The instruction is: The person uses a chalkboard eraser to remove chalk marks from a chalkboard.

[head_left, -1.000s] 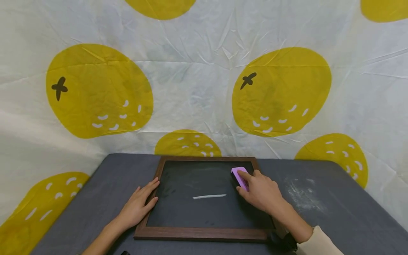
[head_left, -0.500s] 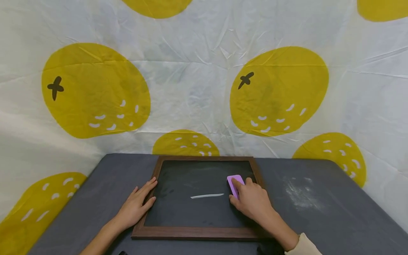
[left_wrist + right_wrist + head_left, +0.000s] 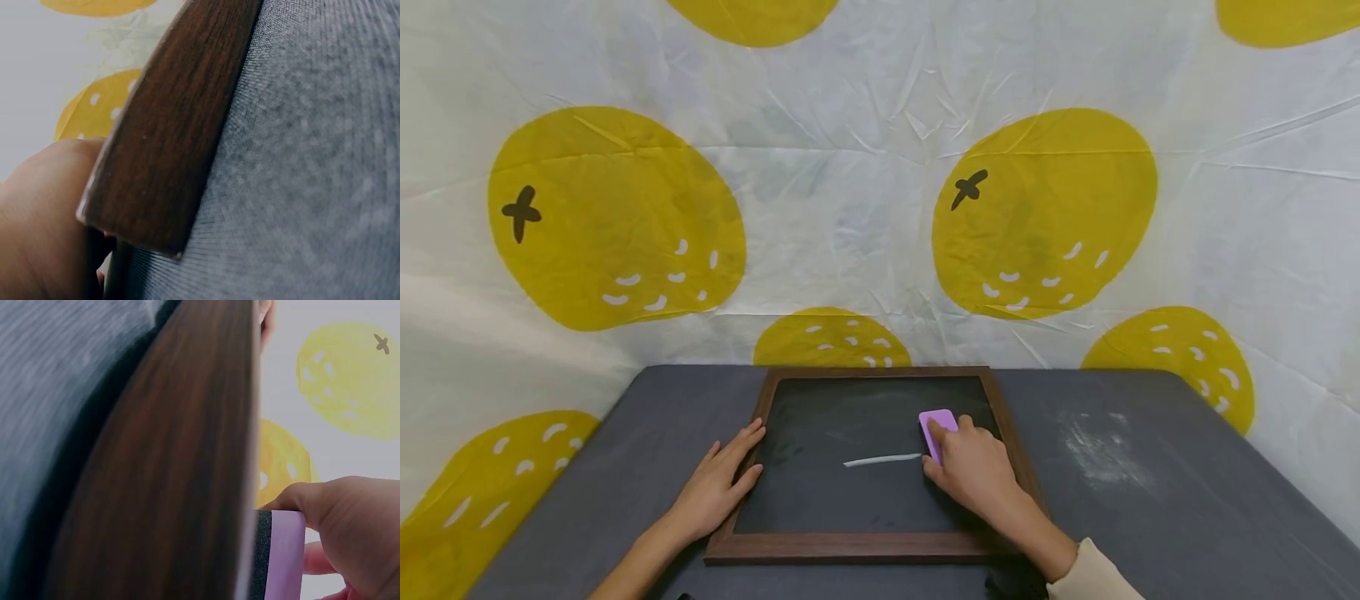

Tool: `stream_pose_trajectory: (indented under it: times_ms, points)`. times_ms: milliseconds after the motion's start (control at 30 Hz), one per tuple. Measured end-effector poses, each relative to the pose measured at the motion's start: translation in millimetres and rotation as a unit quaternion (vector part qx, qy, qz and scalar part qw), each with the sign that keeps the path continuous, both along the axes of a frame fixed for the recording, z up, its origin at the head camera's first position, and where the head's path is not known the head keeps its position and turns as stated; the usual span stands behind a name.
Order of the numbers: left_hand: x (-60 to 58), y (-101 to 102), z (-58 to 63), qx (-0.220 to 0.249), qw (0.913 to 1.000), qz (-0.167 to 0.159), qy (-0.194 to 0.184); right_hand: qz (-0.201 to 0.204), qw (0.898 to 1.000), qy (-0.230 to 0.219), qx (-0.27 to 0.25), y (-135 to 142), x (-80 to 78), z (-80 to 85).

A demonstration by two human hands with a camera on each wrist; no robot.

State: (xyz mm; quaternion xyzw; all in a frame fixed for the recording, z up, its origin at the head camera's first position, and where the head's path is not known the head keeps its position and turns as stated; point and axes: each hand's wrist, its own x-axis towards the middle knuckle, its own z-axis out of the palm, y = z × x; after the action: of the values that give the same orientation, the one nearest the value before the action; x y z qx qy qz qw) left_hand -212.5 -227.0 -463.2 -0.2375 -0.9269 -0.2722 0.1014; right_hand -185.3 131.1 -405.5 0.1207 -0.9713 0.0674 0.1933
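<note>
A chalkboard (image 3: 820, 500) with a brown wooden frame lies on the dark table. Across its middle runs one short white chalk line (image 3: 880, 459). My right hand (image 3: 973, 467) grips a purple eraser (image 3: 937, 422) over the right part of the board, at the right end of that line. In the right wrist view the eraser (image 3: 286, 556) shows a black felt side towards the board, with the thumb against its purple back. My left hand (image 3: 718, 483) rests with straight fingers on the left side of the frame (image 3: 159, 137).
White chalk dust (image 3: 1105, 450) marks the table (image 3: 1150, 517) right of the board. Behind the table hangs a white cloth (image 3: 842, 225) with large yellow fruit prints. A dark object (image 3: 1015, 581) sits under the right wrist.
My right hand has moved left and slightly down with the eraser, from near the frame's right side to the chalk line's right end. The left hand stays on the frame.
</note>
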Motion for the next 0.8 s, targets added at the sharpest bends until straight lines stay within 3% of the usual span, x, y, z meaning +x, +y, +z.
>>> stream_pose_trajectory:
  times_ms: [533,800]
  points:
    - [-0.3,-1.6,1.1,-0.004,0.9999,0.007,-0.012,0.051,0.998,0.025,0.011,-48.8,-6.9,-1.7]
    - [-0.1,-0.6,1.2,-0.006,0.9999,0.007,-0.008,0.075,0.995,0.042,0.046,-72.4,-8.5,-2.2]
